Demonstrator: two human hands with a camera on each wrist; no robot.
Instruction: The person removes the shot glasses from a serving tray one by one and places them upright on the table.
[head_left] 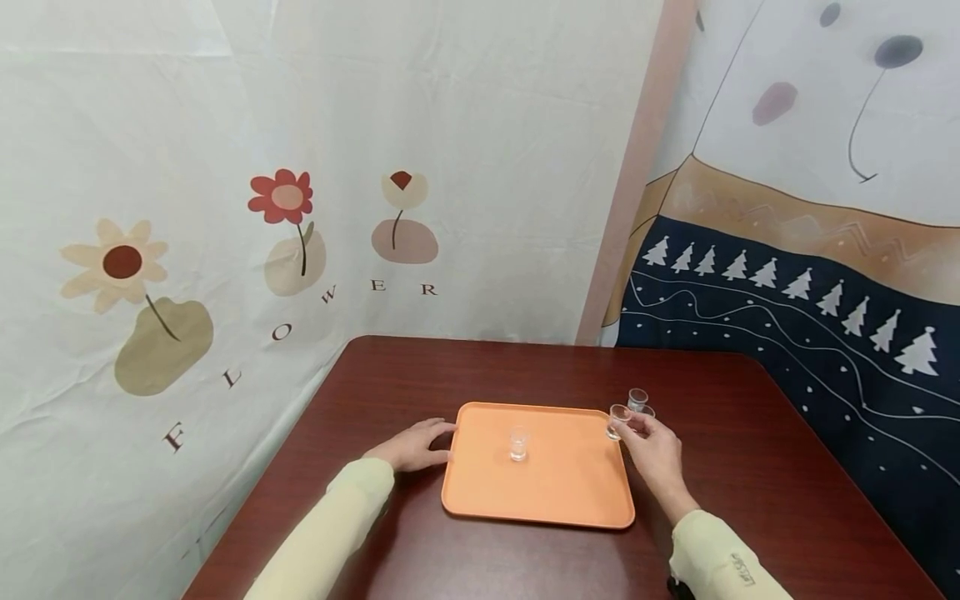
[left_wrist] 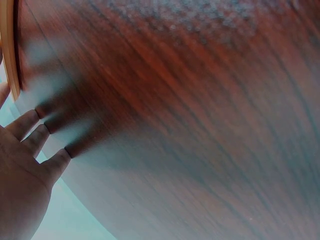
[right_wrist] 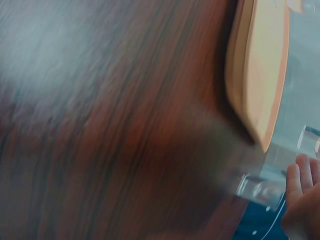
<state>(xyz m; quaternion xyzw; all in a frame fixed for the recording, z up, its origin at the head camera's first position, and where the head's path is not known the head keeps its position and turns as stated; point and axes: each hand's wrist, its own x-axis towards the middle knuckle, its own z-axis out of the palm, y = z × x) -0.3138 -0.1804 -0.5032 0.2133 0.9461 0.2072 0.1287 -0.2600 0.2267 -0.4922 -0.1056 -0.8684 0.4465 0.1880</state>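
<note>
Wrist views were blurred, mostly dark wood table point(head_left: 525, 367). Right hand point(head_left: 655, 450) hid part of small clear glass point(head_left: 618, 421) it pinched at fingertips, just over right edge of orange tray point(head_left: 555, 492). Two more glasses point(head_left: 639, 402) stood just behind, one half hidden. Another glass point(head_left: 519, 443) stood upright mid-tray. Left hand point(head_left: 414, 446) lay flat, fingers spread, touching tray's left edge.
</note>
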